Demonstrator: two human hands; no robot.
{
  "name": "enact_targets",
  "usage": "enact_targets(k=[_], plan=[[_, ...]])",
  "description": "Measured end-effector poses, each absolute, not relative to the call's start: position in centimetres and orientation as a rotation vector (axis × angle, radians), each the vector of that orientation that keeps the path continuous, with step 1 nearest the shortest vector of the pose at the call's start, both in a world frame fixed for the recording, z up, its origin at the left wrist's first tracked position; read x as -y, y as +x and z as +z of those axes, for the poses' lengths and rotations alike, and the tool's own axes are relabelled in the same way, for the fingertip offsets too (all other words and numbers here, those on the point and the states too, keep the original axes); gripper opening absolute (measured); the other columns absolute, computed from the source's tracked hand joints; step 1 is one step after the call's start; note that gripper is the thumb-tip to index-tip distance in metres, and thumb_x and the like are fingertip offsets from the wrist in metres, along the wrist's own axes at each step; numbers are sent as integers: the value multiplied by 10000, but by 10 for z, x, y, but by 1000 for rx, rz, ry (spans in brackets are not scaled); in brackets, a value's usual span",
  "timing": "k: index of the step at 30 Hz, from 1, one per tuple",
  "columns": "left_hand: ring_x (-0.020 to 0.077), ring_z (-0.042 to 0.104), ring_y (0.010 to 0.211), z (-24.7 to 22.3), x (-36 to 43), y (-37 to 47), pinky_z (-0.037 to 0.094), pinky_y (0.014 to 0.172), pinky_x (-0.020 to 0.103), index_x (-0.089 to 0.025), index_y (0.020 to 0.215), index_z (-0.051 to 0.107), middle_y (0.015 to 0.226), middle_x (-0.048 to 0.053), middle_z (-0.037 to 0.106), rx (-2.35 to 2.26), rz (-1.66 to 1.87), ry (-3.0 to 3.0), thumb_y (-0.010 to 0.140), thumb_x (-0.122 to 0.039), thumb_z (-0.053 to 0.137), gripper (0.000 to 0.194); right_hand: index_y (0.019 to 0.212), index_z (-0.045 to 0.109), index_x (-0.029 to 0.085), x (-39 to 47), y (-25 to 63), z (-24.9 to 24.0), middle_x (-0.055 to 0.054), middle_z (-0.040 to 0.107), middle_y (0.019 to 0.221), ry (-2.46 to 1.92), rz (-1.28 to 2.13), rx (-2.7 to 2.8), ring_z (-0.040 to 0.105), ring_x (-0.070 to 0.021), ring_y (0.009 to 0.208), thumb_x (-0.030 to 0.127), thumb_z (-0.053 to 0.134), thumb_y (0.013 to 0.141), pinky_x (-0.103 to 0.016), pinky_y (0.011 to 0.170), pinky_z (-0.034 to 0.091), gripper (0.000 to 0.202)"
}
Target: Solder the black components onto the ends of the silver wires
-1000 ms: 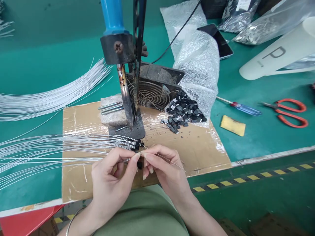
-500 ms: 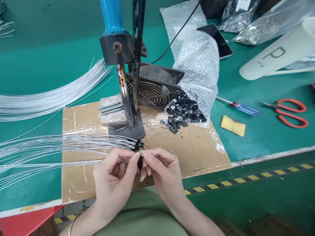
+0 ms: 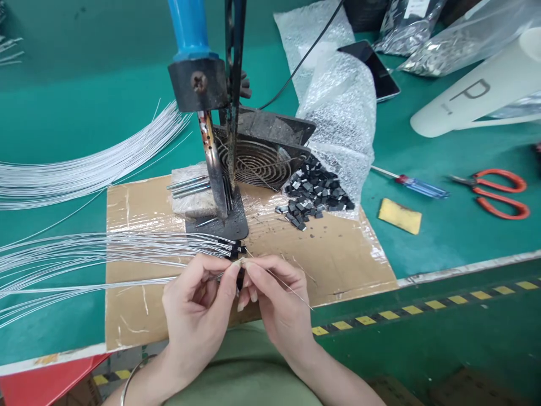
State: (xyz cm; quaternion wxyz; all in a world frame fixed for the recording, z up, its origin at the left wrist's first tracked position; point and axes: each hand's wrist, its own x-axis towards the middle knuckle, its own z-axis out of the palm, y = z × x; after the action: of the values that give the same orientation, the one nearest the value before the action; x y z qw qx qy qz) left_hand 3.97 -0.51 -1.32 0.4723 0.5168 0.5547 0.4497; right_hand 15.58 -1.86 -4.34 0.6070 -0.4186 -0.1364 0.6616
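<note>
My left hand (image 3: 203, 301) is closed, thumb pressed to forefinger, in a pinch on what looks like the end of a white wire (image 3: 143, 282) that runs in from the left. Tip to tip with it, my right hand (image 3: 281, 293) pinches too, and a thin metal wire (image 3: 292, 291) passes through its fingers. What lies exactly between the fingertips is tiny and mostly covered. Just beyond the fingers, a bundle of white wires (image 3: 169, 242) ends in small black connectors (image 3: 237, 249). A dark piece shows below the fingertips.
A soldering iron (image 3: 216, 163) with a blue handle hangs tip down above a black plate (image 3: 239, 223). Behind it stands a round-grilled fan (image 3: 257, 163). Black connector pieces (image 3: 315, 189) are heaped on bubble wrap (image 3: 342, 113). Rightward lie a screwdriver (image 3: 426, 188), yellow sponge (image 3: 399, 216) and red-handled scissors (image 3: 501, 192).
Almost nothing differs. Both hands stay pinched together at the same spot, with only a slight shift of the wrists and of the whole view.
</note>
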Motion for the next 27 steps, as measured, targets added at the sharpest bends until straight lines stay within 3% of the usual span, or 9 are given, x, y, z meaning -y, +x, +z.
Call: enact_targets(k=[5, 10, 16, 20, 27], plan=[[88, 645, 511, -14, 5, 41, 528, 505, 163, -195, 846, 710, 651, -33, 716, -1327, 1114, 1214, 969, -154, 713, 130, 787, 872, 266, 19, 150, -44, 18, 740, 639, -974, 1497, 266, 627, -108, 450, 344, 892, 809, -231, 448, 590, 83], [78, 588, 538, -12, 1, 37, 463, 495, 156, -190, 827, 753, 679, -16, 719, -1470, 1070, 1289, 932, -179, 755, 105, 972, 885, 295, 16, 177, -45, -13, 801, 799, -1142, 1402, 553, 704, -139, 539, 352, 827, 897, -273, 525, 636, 110], [101, 639, 609, -9, -4, 30, 513, 539, 160, -196, 897, 799, 765, 11, 759, -1515, 1050, 1203, 895, -214, 792, 19, 914, 849, 225, -5, 253, -61, -50, 776, 826, -1745, 406, 1134, 674, -195, 685, 280, 848, 849, -345, 626, 575, 85], [92, 641, 620, -8, -4, 28, 512, 558, 145, -212, 861, 800, 744, -7, 748, -1491, 1064, 1261, 888, -162, 784, 59, 923, 822, 239, -15, 279, -69, -34, 747, 798, -1740, 345, 1528, 644, -198, 700, 304, 806, 898, -355, 661, 540, 72], [78, 540, 581, -10, -3, 24, 425, 508, 158, -239, 874, 803, 731, -20, 730, -1522, 1025, 1337, 898, -168, 778, 79, 966, 799, 235, -14, 283, -66, -31, 746, 852, -1640, 272, 1728, 651, -167, 673, 254, 772, 936, -307, 628, 541, 45]])
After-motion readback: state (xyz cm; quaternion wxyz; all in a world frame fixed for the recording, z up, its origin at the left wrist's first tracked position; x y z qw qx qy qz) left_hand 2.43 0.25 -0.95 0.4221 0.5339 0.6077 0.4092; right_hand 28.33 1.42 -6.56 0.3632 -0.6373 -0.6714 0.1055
